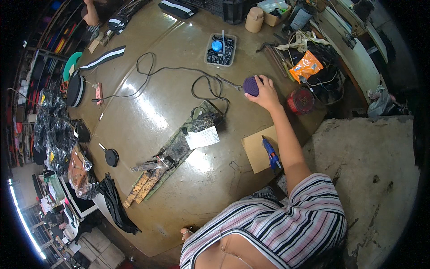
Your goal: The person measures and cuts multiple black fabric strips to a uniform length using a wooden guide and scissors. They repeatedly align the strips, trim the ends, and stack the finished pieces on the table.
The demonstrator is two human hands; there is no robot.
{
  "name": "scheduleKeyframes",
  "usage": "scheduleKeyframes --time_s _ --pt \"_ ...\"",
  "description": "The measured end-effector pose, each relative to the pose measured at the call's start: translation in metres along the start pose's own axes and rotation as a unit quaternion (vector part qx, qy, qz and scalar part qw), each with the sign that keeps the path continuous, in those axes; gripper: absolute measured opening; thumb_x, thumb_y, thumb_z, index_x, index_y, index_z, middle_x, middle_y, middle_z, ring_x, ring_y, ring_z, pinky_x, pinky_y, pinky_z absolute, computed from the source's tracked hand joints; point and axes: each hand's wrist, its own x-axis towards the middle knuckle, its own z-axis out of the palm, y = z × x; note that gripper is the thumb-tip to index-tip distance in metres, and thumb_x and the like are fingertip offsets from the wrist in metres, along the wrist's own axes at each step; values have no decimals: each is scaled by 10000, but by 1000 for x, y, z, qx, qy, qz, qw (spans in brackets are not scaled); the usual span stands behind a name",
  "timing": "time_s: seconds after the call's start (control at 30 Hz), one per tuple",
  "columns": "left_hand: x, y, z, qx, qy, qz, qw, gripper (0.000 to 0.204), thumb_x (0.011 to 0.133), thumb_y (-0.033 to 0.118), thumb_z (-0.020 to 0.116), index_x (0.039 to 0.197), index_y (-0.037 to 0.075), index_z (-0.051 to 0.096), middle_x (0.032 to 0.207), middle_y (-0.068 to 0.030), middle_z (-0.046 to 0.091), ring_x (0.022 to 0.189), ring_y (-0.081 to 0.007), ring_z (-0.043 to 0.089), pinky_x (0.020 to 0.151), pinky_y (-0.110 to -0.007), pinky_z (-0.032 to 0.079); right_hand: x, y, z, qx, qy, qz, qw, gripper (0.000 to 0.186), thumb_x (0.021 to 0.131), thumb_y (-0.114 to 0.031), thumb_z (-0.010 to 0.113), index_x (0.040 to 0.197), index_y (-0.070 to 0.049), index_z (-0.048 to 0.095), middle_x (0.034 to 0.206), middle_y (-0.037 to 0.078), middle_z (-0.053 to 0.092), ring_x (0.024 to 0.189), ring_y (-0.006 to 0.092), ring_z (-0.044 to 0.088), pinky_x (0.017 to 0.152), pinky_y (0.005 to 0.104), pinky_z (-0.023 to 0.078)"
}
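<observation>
My right hand [267, 93] reaches out over the far right part of the table, its fingers closed round a purple coil of rolled-up strap [251, 86]. A metal wrench [229, 82] lies just left of the coil. Only a small bit of my left hand [186, 232] shows at the near table edge, beside my striped shirt; its fingers are mostly hidden. Nearer to me, under my right forearm, a blue glue gun [270, 151] rests on a piece of brown cardboard [253, 154].
A clear tub [233, 61] of small black pieces stands at the back. A soiled board [172, 148] with a paper sheet [202, 138] crosses mid-table. A black cord [179, 68] runs leftward. A red round container [300, 101] and orange packet [306, 66] sit right. Someone's arm [91, 14] shows far left.
</observation>
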Motion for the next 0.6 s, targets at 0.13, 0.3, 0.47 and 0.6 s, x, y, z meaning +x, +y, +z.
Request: scheduleKeyframes --time_s 0.13,0.3,0.47,0.6 --pt "0 1 1 4 -2 0 1000 577 889 414 381 1386 124 338 1450 -158 280 1348 -385 180 1045 -610 179 -2 -2 -2 1 2 -1 1000 782 673 -437 723 1281 -18 467 1294 189 419 1166 358 403 981 409 379" --pt "-1 3 1 2 0 1 1000 577 888 413 386 1384 123 341 1448 -161 282 1348 -388 179 1045 -608 180 9 -9 -9 0 63 -32 998 781 652 -436 728 1272 -34 478 1269 187 439 1140 369 424 959 428 402" --pt "-2 2 5 0 6 -3 1000 577 886 412 390 1383 122 345 1446 -165 284 1347 -391 178 1045 -607 180 61 -23 0 38 33 -33 998 771 657 -445 719 1277 -52 483 1312 200 421 1167 377 418 976 441 389" --pt "-1 5 12 0 11 -3 1000 576 885 411 394 1381 121 348 1445 -168 286 1347 -393 177 1046 -605 181 118 -52 12 58 19 -48 997 770 637 -490 712 1265 -96 505 1302 214 431 1171 398 421 961 454 400"
